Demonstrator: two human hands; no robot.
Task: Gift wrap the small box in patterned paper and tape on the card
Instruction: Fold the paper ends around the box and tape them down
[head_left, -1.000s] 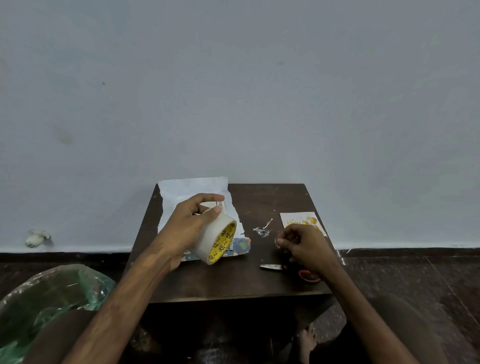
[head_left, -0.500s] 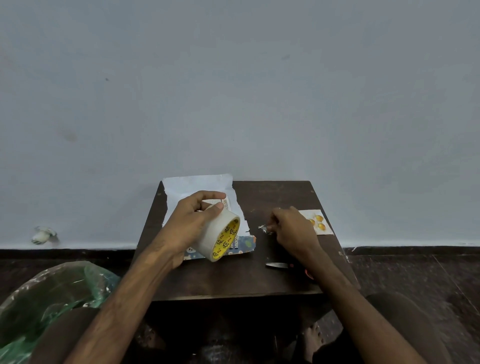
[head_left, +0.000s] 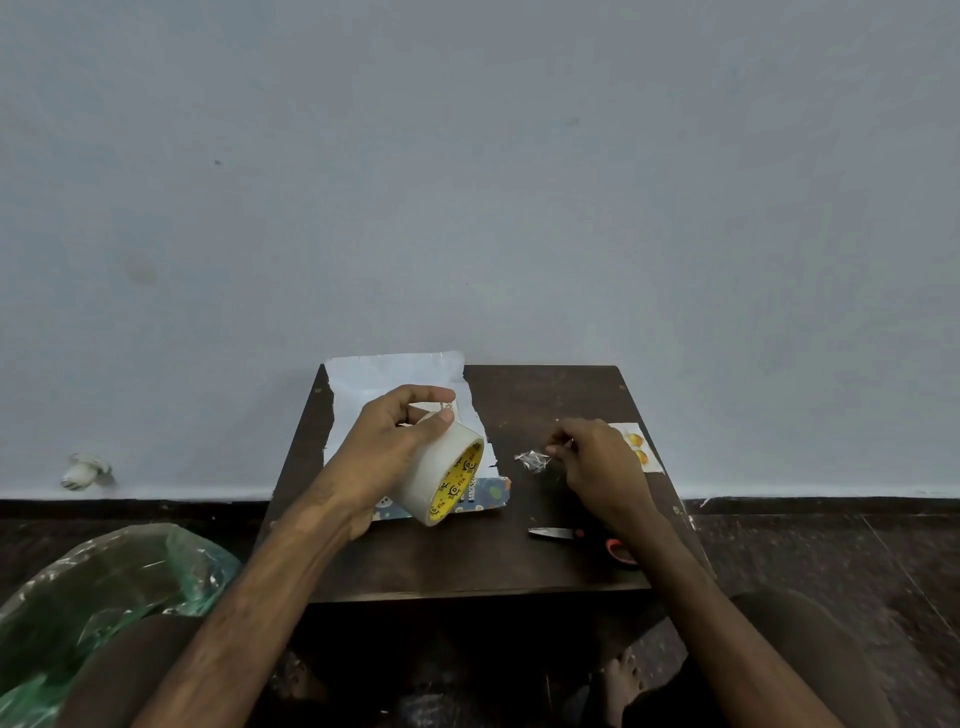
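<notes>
The tape roll (head_left: 441, 478) is being gripped by the left hand (head_left: 384, 452) above the paper (head_left: 374, 379), which is lying white side up on the table (head_left: 467, 561). The right hand (head_left: 597, 467) is being held with fingertips drawn together beside a crumpled tape scrap (head_left: 532, 460); whether anything is pinched cannot be told. The paper is being judged light and floppy, best taken at its edges. No box is being shown.
</notes>
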